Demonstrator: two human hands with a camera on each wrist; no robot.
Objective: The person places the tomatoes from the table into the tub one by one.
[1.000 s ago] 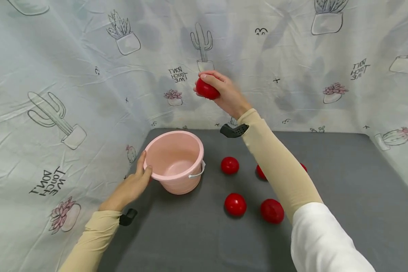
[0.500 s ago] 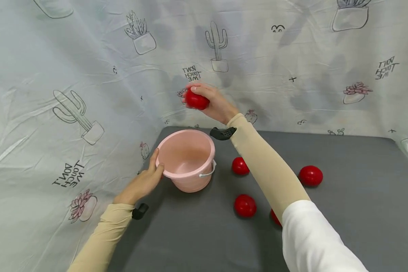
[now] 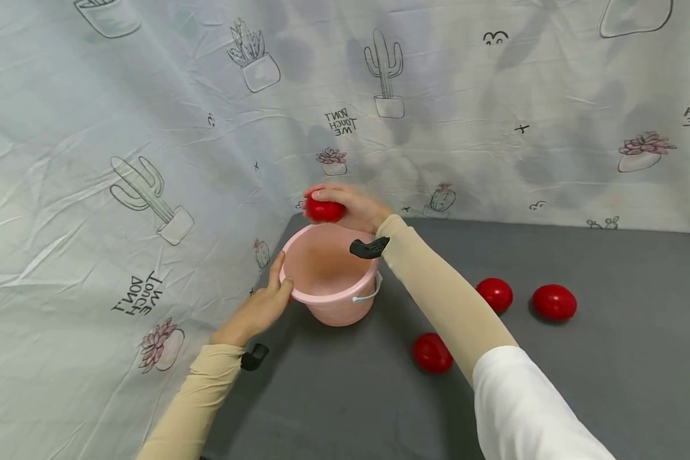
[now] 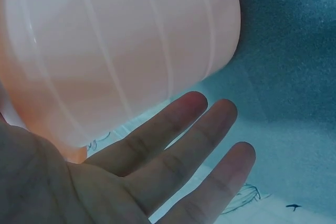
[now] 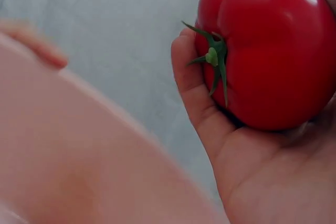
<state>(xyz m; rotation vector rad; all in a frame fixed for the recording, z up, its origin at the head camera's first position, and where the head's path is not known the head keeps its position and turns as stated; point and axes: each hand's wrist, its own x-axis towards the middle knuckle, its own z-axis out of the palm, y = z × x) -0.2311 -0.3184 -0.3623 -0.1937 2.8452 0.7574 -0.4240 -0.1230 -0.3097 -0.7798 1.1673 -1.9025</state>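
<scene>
In the head view, my right hand (image 3: 356,207) grips a red tomato (image 3: 326,209) above the far rim of a pink bucket (image 3: 339,312). The right wrist view shows the tomato's green stem (image 5: 211,56) and the fingers curled along its side, with the bucket's rim below at left. My left hand (image 3: 259,313) holds the bucket's left rim, thumb and index finger at the edge. Its other fingers (image 4: 184,156) stretch loosely along the outside wall in the left wrist view. The bucket stands upright; the inside that shows holds nothing.
Several tomatoes lie on the grey table (image 3: 333,396): a near tomato (image 3: 431,353), one beside the right forearm (image 3: 494,295) and one farther right (image 3: 554,303). The forearm covers part of the table. A patterned curtain (image 3: 448,83) hangs behind and at left.
My right hand has come down with the tomato, from high against the curtain to close over the bucket's far rim. My left hand stays on the rim. The head view has shifted, sliding the scene rightward.
</scene>
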